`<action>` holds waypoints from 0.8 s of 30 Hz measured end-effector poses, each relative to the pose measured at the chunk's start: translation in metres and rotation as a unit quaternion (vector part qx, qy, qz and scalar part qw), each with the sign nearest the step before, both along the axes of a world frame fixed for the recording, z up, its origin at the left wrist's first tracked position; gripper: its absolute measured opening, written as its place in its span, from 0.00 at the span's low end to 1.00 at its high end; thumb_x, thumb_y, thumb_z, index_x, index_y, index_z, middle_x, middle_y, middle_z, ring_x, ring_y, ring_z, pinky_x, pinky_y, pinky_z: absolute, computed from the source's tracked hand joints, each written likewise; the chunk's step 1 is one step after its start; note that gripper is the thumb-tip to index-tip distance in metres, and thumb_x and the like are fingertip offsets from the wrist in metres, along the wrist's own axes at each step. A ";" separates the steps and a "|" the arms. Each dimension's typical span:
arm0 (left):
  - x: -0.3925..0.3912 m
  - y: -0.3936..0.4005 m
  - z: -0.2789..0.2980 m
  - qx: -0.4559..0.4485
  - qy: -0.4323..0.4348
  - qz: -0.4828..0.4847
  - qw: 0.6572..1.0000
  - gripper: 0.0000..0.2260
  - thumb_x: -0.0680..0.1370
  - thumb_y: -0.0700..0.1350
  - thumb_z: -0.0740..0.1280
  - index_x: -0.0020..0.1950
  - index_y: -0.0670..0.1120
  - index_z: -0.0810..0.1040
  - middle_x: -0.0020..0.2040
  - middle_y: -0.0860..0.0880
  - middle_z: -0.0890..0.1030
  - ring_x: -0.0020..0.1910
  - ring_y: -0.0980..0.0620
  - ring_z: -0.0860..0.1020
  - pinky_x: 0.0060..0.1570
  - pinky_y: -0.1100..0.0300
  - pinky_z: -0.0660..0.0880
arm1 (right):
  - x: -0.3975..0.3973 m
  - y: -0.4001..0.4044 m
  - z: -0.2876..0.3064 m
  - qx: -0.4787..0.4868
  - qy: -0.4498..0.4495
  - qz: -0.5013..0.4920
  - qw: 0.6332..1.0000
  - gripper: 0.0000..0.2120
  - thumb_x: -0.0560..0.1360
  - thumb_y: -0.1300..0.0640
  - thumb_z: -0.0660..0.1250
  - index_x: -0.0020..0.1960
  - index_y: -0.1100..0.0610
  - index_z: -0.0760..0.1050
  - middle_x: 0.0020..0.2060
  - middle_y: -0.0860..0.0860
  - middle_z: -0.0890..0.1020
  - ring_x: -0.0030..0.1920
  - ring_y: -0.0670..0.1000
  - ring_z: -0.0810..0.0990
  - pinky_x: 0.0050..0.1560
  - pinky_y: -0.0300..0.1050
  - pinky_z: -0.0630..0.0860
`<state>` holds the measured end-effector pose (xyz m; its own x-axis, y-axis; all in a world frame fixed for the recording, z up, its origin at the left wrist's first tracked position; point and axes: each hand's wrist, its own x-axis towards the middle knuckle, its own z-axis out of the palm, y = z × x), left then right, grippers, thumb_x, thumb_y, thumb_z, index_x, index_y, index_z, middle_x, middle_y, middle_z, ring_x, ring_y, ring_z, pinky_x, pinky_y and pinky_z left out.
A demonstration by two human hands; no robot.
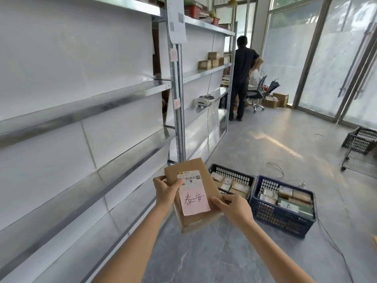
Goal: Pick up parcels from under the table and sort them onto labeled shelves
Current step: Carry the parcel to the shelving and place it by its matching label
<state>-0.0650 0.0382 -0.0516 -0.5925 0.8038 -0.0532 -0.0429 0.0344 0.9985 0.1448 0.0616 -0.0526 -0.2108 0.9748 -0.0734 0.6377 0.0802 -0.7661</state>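
I hold a brown cardboard parcel in front of me with both hands, above the floor. It carries a white barcode label and a pink slip with handwritten characters. My left hand grips its left edge, thumb on the label. My right hand grips the lower right edge. Metal shelves run along the left; the near bays hold nothing. Pink tags hang on the upright post.
Two dark plastic crates of parcels sit on the floor ahead right. A person stands at the far shelf end near an office chair. Several boxes and a label printer rest on farther shelves. A wire basket cart stands at the right; a cable crosses the floor.
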 end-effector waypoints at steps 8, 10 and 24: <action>-0.026 0.137 -0.015 0.048 -0.104 -0.022 0.993 0.16 0.73 0.42 0.70 0.56 0.48 0.67 0.49 0.46 0.80 0.41 0.51 0.82 0.29 0.65 0.78 | -0.039 0.123 0.001 0.124 -0.046 -0.087 0.987 0.21 0.69 0.35 0.66 0.58 0.42 0.78 0.31 0.41 0.82 0.26 0.39 0.72 0.23 0.37 0.66; -0.031 0.169 -0.013 0.055 -0.095 -0.050 0.993 0.16 0.73 0.42 0.70 0.58 0.51 0.70 0.51 0.46 0.81 0.40 0.51 0.83 0.30 0.63 0.78 | -0.049 0.153 0.000 0.123 -0.041 -0.094 0.987 0.21 0.69 0.38 0.68 0.58 0.47 0.80 0.42 0.47 0.87 0.32 0.44 0.79 0.25 0.37 0.67; -0.030 0.329 -0.005 0.027 -0.036 -0.105 0.993 0.28 0.72 0.44 0.70 0.68 0.61 0.65 0.58 0.48 0.81 0.55 0.46 0.81 0.52 0.46 0.80 | -0.066 0.343 -0.014 -0.046 0.276 0.030 0.960 0.32 0.72 0.49 0.70 0.72 0.39 0.59 0.59 0.45 0.77 0.54 0.46 0.78 0.50 0.45 0.78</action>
